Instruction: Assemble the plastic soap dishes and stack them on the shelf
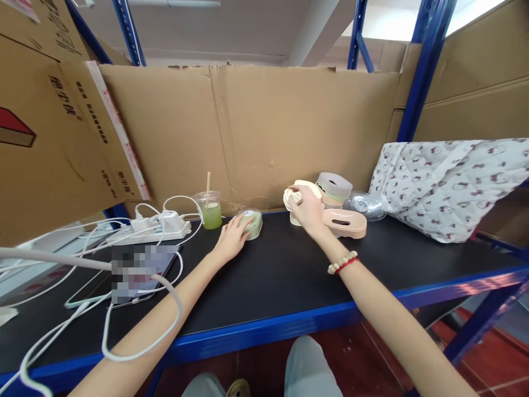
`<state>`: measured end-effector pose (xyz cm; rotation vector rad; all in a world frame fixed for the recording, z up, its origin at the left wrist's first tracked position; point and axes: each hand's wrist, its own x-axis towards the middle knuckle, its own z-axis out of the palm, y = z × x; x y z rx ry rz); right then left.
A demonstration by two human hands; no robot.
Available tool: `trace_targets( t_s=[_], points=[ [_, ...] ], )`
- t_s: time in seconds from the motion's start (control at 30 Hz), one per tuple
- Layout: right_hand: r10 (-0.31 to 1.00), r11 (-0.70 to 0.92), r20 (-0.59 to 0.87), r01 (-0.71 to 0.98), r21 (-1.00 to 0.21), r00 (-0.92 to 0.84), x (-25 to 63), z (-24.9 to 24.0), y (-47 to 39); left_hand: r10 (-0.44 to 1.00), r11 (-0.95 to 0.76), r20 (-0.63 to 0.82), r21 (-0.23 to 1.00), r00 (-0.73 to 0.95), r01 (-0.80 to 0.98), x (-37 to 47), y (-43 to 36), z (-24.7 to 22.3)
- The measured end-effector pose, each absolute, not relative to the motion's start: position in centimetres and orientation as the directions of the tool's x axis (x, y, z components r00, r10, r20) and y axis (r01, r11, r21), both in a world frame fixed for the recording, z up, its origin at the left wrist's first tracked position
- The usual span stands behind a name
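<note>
My left hand (232, 238) rests on a small pale green rounded piece (255, 225) with a round white label on top. Its fingers are stretched over the piece's left side, and the thumb lies along the front. Further right, my right hand (306, 210) has its fingers curled around a cream wavy-edged piece (291, 197) among other cream pieces at the back of the table. Close by that hand lies a peach oval piece (353, 223) with a dark slot in it. Behind it, a grey slotted piece (334, 183) sits on top of a stack.
A plastic cup (212, 215) of green drink with a straw stands left of my left hand. White cables cross a power strip (165, 227) and a tablet-like device (142, 275). Clear plastic (366, 205) and a quilted patterned bag (446, 187) lie right. Cardboard (264, 127) walls the back.
</note>
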<state>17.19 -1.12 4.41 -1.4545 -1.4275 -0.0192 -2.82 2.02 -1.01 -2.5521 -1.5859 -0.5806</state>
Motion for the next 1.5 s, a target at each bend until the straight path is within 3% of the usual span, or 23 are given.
trace_targets(
  t_s=[0.13,0.2,0.3,0.43,0.53,0.67,0.77,0.9,1.13,1.33,1.5],
  points=[
    [0.391,0.193,0.661,0.645,-0.740,0.641,22.6,5.8,-1.0,0.867,-0.402,0.362,0.106,0.341,0.909,-2.7,1.8,-1.1],
    [0.240,0.154,0.582,0.562,-0.813,0.777,25.6,5.7,-0.7,0.874,-0.390,0.361,0.118,0.326,0.913,-2.4,1.6,-1.0],
    [0.125,0.059,0.389,0.385,-0.921,0.913,29.3,4.7,-0.4,0.878,-0.390,0.354,0.141,0.322,0.910,-1.9,1.1,-0.8],
    [0.132,-0.012,0.288,0.292,-0.956,0.949,32.4,3.2,0.0,0.904,-0.336,0.330,0.147,0.274,0.931,-1.3,0.7,-0.5],
    [0.175,0.065,0.410,0.405,-0.912,0.895,33.2,2.5,0.8,0.923,-0.288,0.304,0.137,0.236,0.948,-1.3,0.4,-0.3],
    [0.305,0.173,0.794,0.790,-0.589,0.526,33.0,1.7,2.4,0.905,-0.303,0.342,0.094,0.255,0.948,-1.3,0.1,-0.1],
    [0.434,0.132,0.823,0.878,-0.460,0.366,32.3,1.0,3.0,0.890,-0.315,0.373,0.082,0.264,0.946,-1.1,-0.1,-0.2],
    [0.508,0.167,0.794,0.866,-0.471,0.334,31.8,1.2,2.6,0.865,-0.345,0.428,0.123,0.264,0.931,-0.9,0.0,-0.4],
    [0.497,0.116,0.719,0.784,-0.610,0.486,30.6,2.4,1.2,0.855,-0.366,0.467,0.231,0.227,0.902,-1.0,0.3,-0.7],
    [0.363,0.141,0.752,0.766,-0.628,0.550,29.4,3.2,0.2,0.863,-0.381,0.414,0.154,0.290,0.912,-1.1,0.2,-0.7],
    [0.335,0.312,0.821,0.767,-0.560,0.463,26.3,3.9,-0.5,0.883,-0.369,0.340,0.074,0.324,0.927,-1.0,0.0,-0.3]
  ],
)
